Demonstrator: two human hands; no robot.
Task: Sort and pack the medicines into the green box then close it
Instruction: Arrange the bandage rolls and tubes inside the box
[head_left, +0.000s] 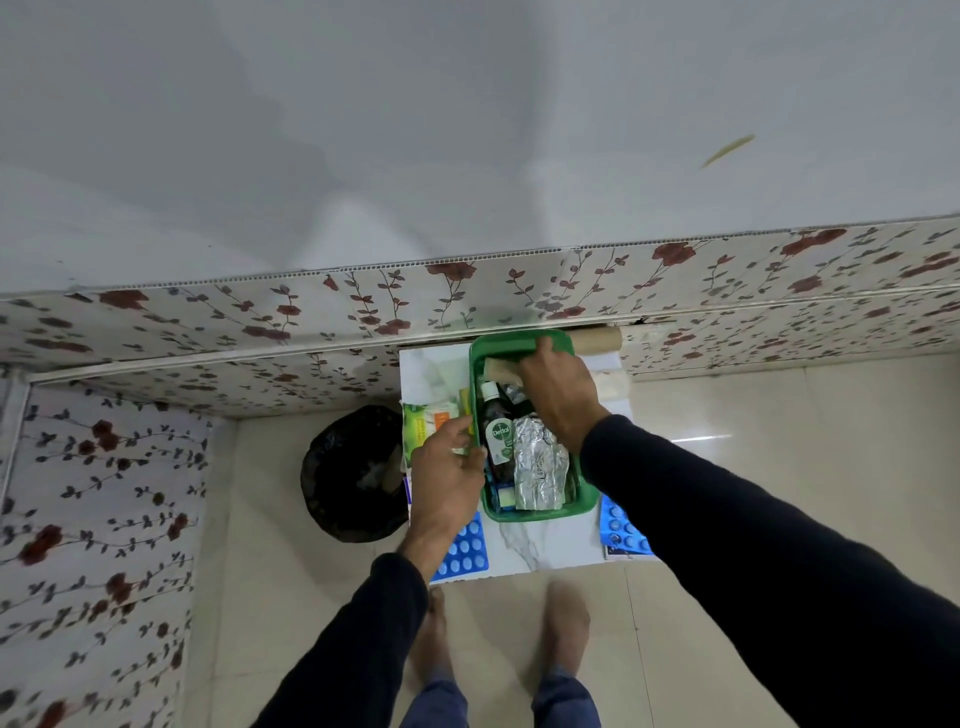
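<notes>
**Green box open on small marble table, both hands at it**

Green box (535, 512) is seen lidless on a white marble table (545, 545), toward the table's 12 o'clock edge, close against the floral wall panel (208, 322). Little bare tabletop is left: a strip at 6 o'clock of the box and a patch at 10 o'clock. Open floor (779, 467) is seen at 3 o'clock of the table; a black bin (353, 473) stands just beside the table at 9 o'clock.

The box is packed: one dark Dettol bottle (498, 431) is laid lengthwise, one crumpled foil pack (537, 467) lies at its 3 o'clock, and small items at the 6 o'clock end cannot be made out.

The left hand (449, 483) is closed on the box's 9 o'clock rim. The right hand (558, 389) is curled over a beige roll (501, 371) at the box's 12 o'clock end; whether it is gripped cannot be told.

Two blue blister sheets are counted, one (465, 548) at 7 o'clock of the box, one (621, 527) at 4 o'clock. One green-and-white packet (423, 423) lies at 9 o'clock.
</notes>
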